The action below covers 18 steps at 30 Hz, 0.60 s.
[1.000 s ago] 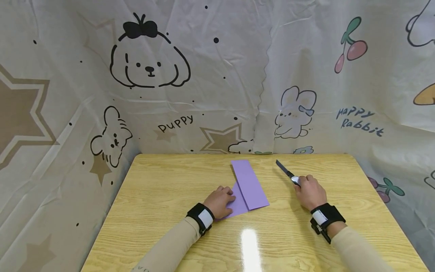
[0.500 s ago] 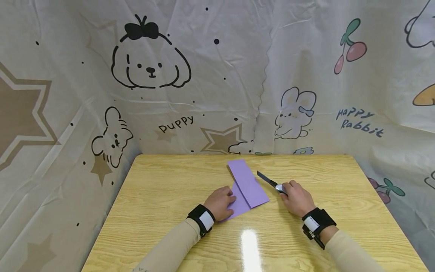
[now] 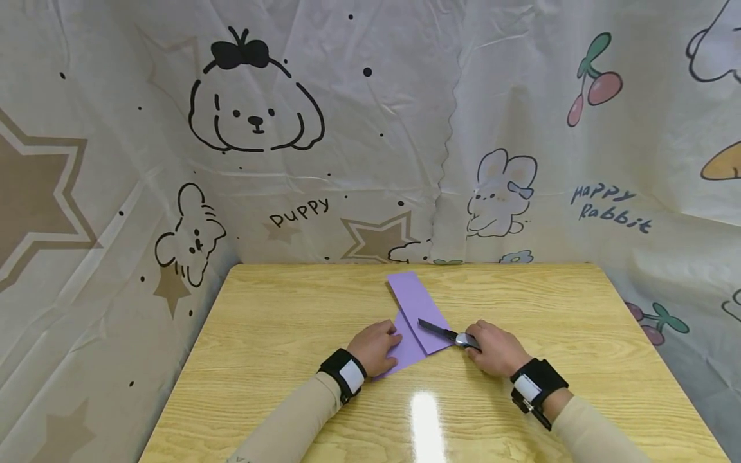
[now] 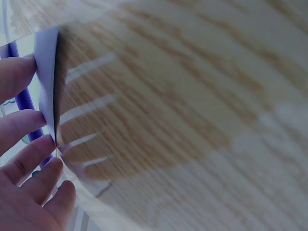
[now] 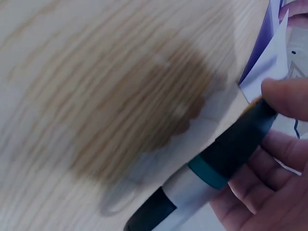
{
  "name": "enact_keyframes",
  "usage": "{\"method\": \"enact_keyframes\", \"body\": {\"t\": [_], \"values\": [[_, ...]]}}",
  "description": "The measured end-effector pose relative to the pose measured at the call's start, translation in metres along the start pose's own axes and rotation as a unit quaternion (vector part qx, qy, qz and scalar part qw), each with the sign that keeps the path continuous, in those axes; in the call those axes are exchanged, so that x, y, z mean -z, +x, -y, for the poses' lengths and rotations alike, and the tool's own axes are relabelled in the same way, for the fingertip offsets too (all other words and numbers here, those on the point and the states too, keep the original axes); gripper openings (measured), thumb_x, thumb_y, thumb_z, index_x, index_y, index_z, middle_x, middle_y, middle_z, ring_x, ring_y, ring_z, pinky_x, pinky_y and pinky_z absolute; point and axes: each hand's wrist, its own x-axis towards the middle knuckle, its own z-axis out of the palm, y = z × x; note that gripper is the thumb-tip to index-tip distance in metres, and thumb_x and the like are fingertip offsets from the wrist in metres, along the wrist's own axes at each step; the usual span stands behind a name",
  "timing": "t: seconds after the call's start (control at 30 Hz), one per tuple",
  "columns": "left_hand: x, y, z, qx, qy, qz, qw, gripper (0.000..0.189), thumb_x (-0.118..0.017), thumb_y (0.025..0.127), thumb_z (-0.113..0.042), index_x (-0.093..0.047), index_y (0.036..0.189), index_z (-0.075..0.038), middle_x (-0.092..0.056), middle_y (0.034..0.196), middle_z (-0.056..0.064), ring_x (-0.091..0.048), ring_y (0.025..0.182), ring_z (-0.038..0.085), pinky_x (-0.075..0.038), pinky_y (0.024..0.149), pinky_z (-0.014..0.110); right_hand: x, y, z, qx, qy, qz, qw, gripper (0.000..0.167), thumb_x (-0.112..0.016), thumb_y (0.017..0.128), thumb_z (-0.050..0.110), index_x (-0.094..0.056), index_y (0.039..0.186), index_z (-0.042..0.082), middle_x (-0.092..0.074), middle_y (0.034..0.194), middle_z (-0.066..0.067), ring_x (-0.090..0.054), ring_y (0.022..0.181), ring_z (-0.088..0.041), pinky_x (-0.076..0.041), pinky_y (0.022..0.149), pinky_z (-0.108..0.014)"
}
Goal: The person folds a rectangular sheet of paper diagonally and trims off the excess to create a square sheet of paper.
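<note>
Possibly the paper (image 3: 415, 299), at two o'clock from my left hand (image 3: 373, 348), would skid if those fingers, slightly apart on it, pressed too lightly while the knife (image 3: 448, 334) clamped in my right hand (image 3: 495, 348) dragged, its straight dark blade (image 3: 431, 327) aimed at ten o'clock, the paper purple and folded, the table (image 3: 289, 308) glossy and wood-grained.

White glare is streaking my table (image 3: 278, 321) in the bright head view; both wrist views are running dim and soft, gloss mirroring my left hand (image 4: 26, 173).
</note>
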Motion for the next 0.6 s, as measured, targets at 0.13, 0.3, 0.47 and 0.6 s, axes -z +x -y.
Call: {"method": "enact_keyframes", "body": {"t": [0.13,0.3,0.47,0.6], "values": [[0.001,0.0,0.0,-0.003,-0.004,-0.002,1.0,0.048,-0.073,0.086,-0.031,-0.065,0.128,-0.011,-0.056,0.118,0.004,-0.056,0.107,0.018,-0.045,0.096,0.028,0.002,-0.003,0.006,0.011,0.008,0.011,0.9999,0.022,-0.074,0.084,0.017,-0.066,0.101,0.007,-0.05,0.082,0.002,-0.046,0.07,-0.012,-0.042,0.06,-0.031],[0.0,0.0,-0.001,0.003,-0.015,0.004,0.9999,0.05,-0.073,0.086,-0.03,-0.064,0.13,-0.009,-0.055,0.12,0.004,-0.056,0.108,0.016,-0.045,0.095,0.027,0.003,-0.009,0.01,0.04,0.02,0.048,0.9978,0.021,-0.073,0.086,0.018,-0.066,0.103,0.008,-0.051,0.085,0.004,-0.047,0.071,-0.012,-0.042,0.062,-0.032],[-0.004,0.001,0.002,0.011,-0.027,0.009,0.9995,0.05,-0.072,0.087,-0.03,-0.062,0.132,-0.01,-0.053,0.124,0.005,-0.056,0.111,0.016,-0.047,0.094,0.027,0.003,-0.016,0.013,0.074,0.015,0.083,0.9937,0.021,-0.071,0.086,0.017,-0.065,0.105,0.009,-0.051,0.088,0.005,-0.047,0.073,-0.011,-0.042,0.062,-0.033],[-0.005,0.001,0.002,0.007,-0.031,0.004,0.9995,0.049,-0.072,0.087,-0.029,-0.063,0.131,-0.009,-0.053,0.124,0.006,-0.057,0.11,0.017,-0.048,0.093,0.027,0.003,-0.019,0.015,0.081,0.008,0.097,0.9919,0.022,-0.072,0.086,0.018,-0.065,0.106,0.011,-0.052,0.09,0.007,-0.048,0.073,-0.009,-0.044,0.063,-0.032]]}}
